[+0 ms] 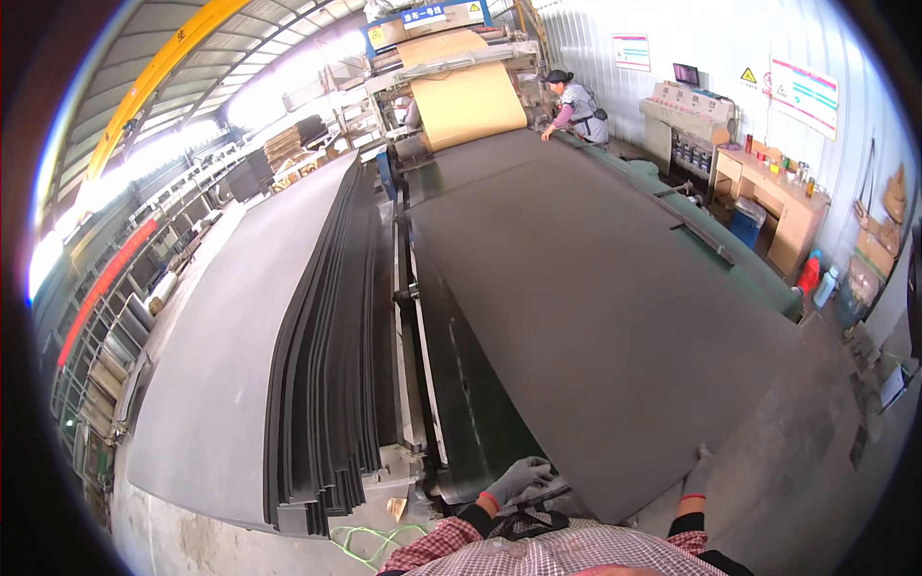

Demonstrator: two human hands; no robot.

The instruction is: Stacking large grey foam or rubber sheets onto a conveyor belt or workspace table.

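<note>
A large dark grey sheet (615, 307) slants from the machine down to my body, its near corner just in front of me. At the sheet's left edge, my left hand (521, 478), in a grey glove, has its fingers curled and closed against the rim. My right hand (698, 472), gloved in grey too, holds the near edge farther right, with a fingertip on the top face and the other fingers partly hidden. Beneath the sheet, a dark green conveyor belt (480, 422) shows along its left side.
A tall stack of dark sheets (230, 326) stands to the left, beyond a metal frame rail (415, 374). At the far end, a co-worker (579, 110) leans beside the machine with its yellow web (471, 101). A wooden desk (773, 197) and control console (687, 120) line the right wall.
</note>
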